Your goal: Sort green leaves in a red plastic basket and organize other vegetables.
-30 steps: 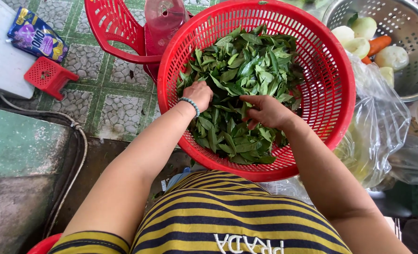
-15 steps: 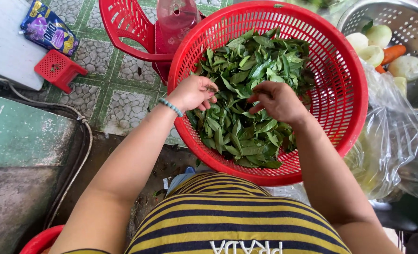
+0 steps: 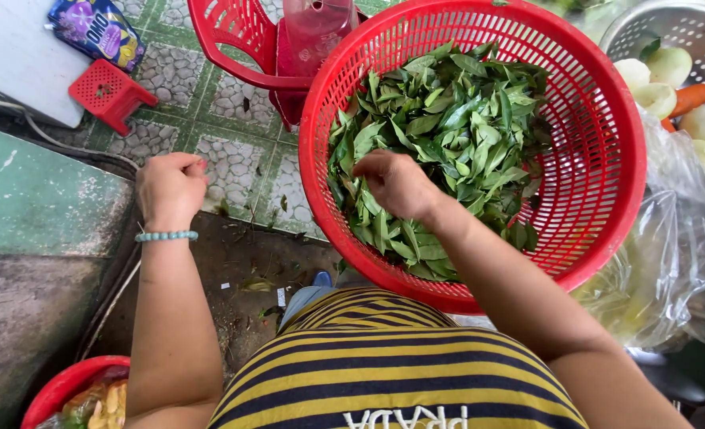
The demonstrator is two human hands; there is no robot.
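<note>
A round red plastic basket (image 3: 606, 199) sits in front of me, holding a heap of green leaves (image 3: 456, 127). My right hand (image 3: 396, 184) rests in the leaves at the near left of the heap, fingers curled down into them. My left hand (image 3: 170, 189), with a pale bead bracelet on its wrist, is outside the basket to the left, above the tiled floor, fingers closed; whether it holds a bit of leaf I cannot tell.
A red plastic stool (image 3: 245, 44) and a small red block (image 3: 110, 95) stand on the tiled floor. A metal colander (image 3: 678, 40) with pale vegetables and a carrot is at upper right, above a clear plastic bag (image 3: 670, 262). A red bowl (image 3: 67, 389) sits at lower left.
My left hand has come out of the basket and moved left over the floor. My right hand stays in the leaves.
</note>
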